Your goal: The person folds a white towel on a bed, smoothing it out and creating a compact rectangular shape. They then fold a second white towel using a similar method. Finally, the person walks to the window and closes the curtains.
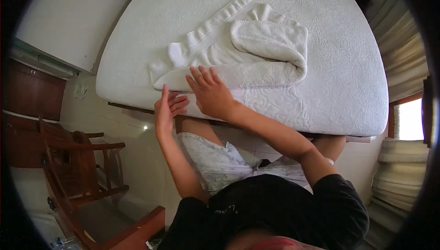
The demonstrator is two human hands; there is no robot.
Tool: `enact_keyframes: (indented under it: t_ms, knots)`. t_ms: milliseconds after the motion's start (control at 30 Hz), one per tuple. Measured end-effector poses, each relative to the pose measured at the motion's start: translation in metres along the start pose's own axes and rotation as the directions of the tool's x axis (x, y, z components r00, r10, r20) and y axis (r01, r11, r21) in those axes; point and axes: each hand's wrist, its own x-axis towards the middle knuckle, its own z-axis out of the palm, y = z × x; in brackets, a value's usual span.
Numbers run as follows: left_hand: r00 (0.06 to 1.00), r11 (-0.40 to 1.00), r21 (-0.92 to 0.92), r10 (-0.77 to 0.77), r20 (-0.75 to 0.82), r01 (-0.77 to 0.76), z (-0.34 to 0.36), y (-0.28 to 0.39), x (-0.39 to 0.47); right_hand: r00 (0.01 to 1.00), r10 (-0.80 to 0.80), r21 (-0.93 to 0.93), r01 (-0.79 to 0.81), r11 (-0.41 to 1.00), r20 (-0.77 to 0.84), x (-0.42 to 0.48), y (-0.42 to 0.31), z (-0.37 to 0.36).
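Note:
A white towel [261, 72] lies on the bed in front of me, with its near edge turned over in a long strip. Its right end is folded back in a thick loop, while the far side is rumpled along a ribbed band. Across the near strip, left of its middle, my right hand [212, 95] rests palm down with fingers spread. My left hand [168, 109] is held sideways by the towel's near left end, fingers apart and grasping nothing. Its thumb tip overlaps the towel's edge; whether it touches the cloth I cannot tell.
The towel is on a mattress [337, 64] with a white quilted cover, its near edge close to my knees. To the left stand wooden chairs [82, 160] on a tiled floor [144, 153]. Curtains [398, 50] hang at the right, near a bright window [410, 119].

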Motion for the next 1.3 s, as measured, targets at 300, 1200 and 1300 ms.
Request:
enact_keyframes:
  t_ms: [300,1200,1300]
  knots:
    - [0.934,0.933,0.269,0.297,-0.197,-0.240,0.046,0.009,0.025,0.990,0.107,-0.173,-0.121,0.977,-0.089,0.002,-0.009,0.053]
    - [0.603,0.187,0.575,0.193,0.774,-0.797,0.249,0.041,0.067,0.916,0.240,0.206,-0.180,0.962,-0.322,-0.058,0.043,-0.013]
    - [0.576,0.654,0.317,0.225,0.786,-0.687,0.216,0.074,0.103,0.856,0.369,0.454,-0.183,0.872,-0.362,-0.067,0.044,-0.034]
